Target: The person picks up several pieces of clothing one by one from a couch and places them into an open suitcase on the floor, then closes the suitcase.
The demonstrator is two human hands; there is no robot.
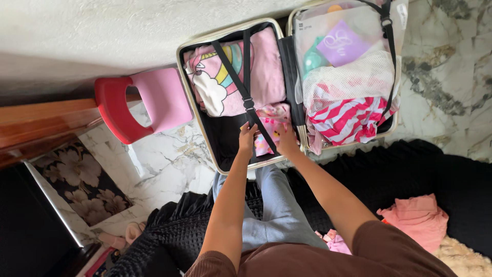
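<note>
my left hand (246, 136) pinches the black strap buckle (250, 114) | long black strap (233, 71) runs up-left, away from me | my right hand (286, 143) rests flat on small pink folded cloth (271, 123), fingers together

Both bare arms stretch forward and a little inward, so the hands are close together. The left hand (247, 136) has its fingers curled downward, pinching. The right hand (287, 142) is just beside it, knuckles up, fingers bent and hidden.
</note>
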